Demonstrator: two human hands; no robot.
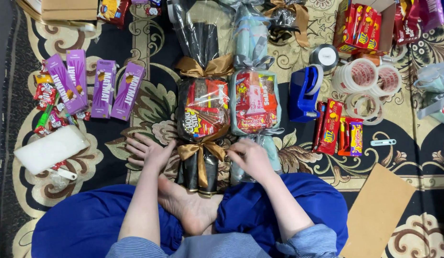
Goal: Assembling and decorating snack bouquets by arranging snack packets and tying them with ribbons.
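Observation:
Two cellophane-wrapped snack bundles lie side by side on the patterned carpet. The left bundle (203, 112) has dark wrapping and gold ribbon bows at both ends. The right bundle (255, 102) is pale blue with a grey ribbon on top. My right hand (248, 157) pinches the lower gold bow (200, 150) at its right loop. Beside that bow, my left hand (148, 149) rests flat on the carpet with fingers spread, holding nothing. My bare foot (191, 205) lies just below the dark bundle.
Several purple chocolate boxes (93, 86) lie at left with small sweets and a white packet (50, 149). A blue tape dispenser (303, 93), tape rolls (365, 79), red cracker packs (329, 126) and a cardboard piece (377, 210) are at right. Boxes of snacks sit along the top.

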